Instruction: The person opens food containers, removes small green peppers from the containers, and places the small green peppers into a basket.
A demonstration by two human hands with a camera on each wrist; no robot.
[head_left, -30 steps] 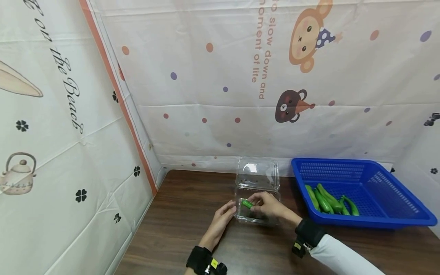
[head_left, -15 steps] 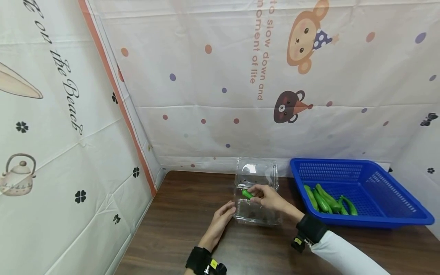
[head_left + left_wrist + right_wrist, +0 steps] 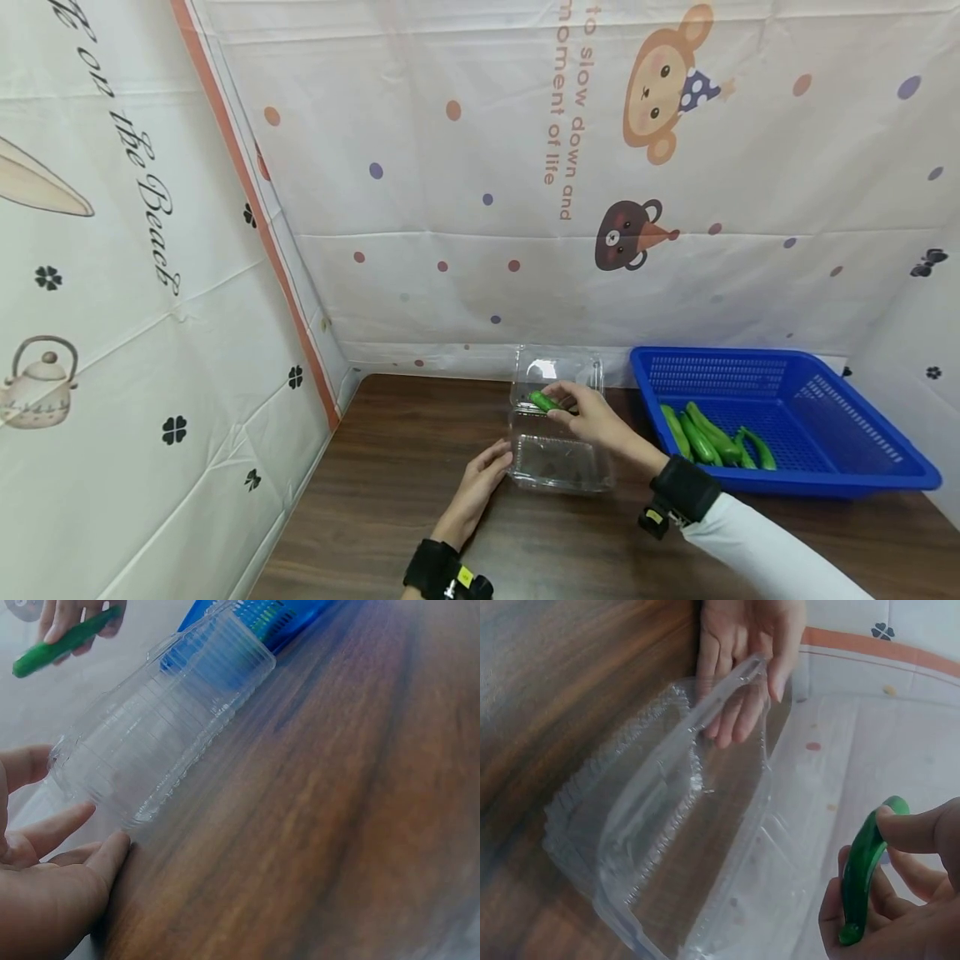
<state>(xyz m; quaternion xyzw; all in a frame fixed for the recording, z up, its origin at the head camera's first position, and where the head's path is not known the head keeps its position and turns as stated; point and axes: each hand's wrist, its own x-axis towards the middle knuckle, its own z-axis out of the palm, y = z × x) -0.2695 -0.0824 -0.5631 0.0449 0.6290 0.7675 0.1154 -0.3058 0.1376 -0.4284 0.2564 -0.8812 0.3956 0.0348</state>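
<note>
A clear plastic clamshell box (image 3: pixel 555 458) stands open on the dark wooden table (image 3: pixel 390 492), its lid (image 3: pixel 558 368) raised toward the wall. My right hand (image 3: pixel 588 412) pinches a small green pepper (image 3: pixel 544 402) in the air over the box's far edge; the pepper (image 3: pixel 862 870) shows between thumb and fingers in the right wrist view. My left hand (image 3: pixel 483 475) rests with straight fingers (image 3: pixel 739 690) against the box's left side (image 3: pixel 150 750). The box tray looks empty.
A blue plastic basket (image 3: pixel 825 450) stands at the right of the table with several green peppers (image 3: pixel 708 437) lying in it. Printed fabric walls (image 3: pixel 525 208) close in the back and left sides. Bare tabletop stretches in front of the box.
My right hand has lifted the green pepper up and away from the box's tray toward the lid. The left hand has stayed against the box.
</note>
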